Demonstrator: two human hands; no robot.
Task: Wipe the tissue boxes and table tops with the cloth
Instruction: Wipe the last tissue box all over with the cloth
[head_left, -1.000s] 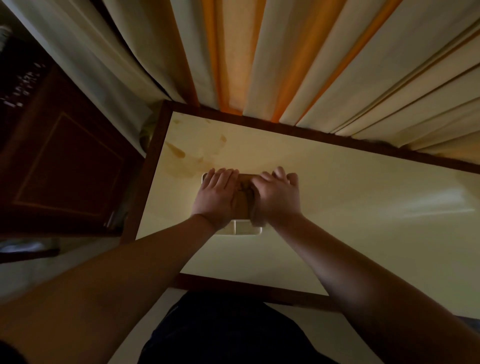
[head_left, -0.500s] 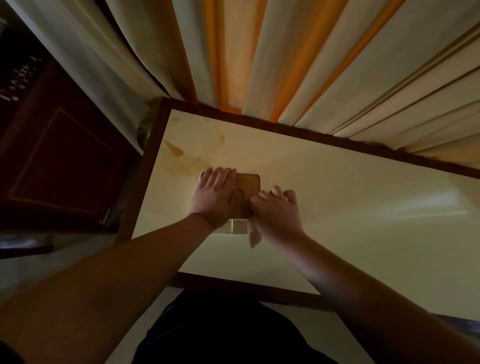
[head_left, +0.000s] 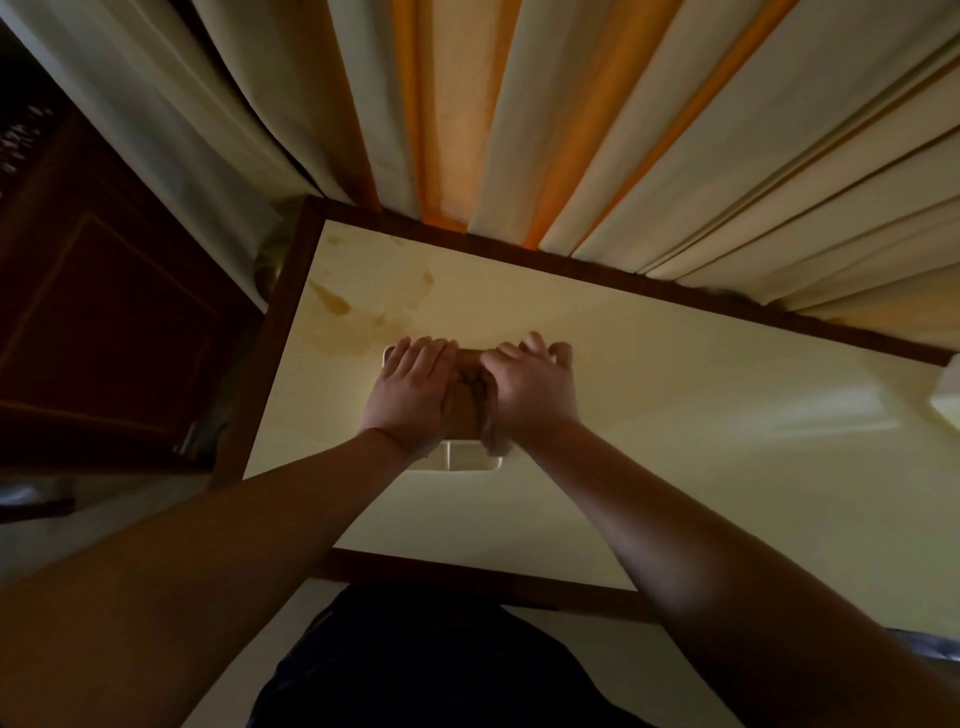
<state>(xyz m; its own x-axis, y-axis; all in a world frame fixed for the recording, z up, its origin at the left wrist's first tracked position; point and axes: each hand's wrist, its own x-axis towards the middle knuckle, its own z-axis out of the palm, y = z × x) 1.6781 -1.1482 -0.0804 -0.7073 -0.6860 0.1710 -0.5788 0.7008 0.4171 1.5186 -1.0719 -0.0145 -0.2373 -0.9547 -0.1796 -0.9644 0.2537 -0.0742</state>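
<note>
On the cream table top (head_left: 675, 441), toward its left end, sits a white tissue box (head_left: 470, 460) with a brown lid. The left hand (head_left: 410, 395) lies flat on the box's left half, fingers straight and together, reaching to its far edge. The right hand (head_left: 535, 389) covers the right half, fingers curled over a cloth (head_left: 485, 415) bunched beneath the palm, pressing it to the lid. A brownish stain (head_left: 353, 322) marks the surface just beyond the box. Striped curtains (head_left: 571, 130) hang behind.
</note>
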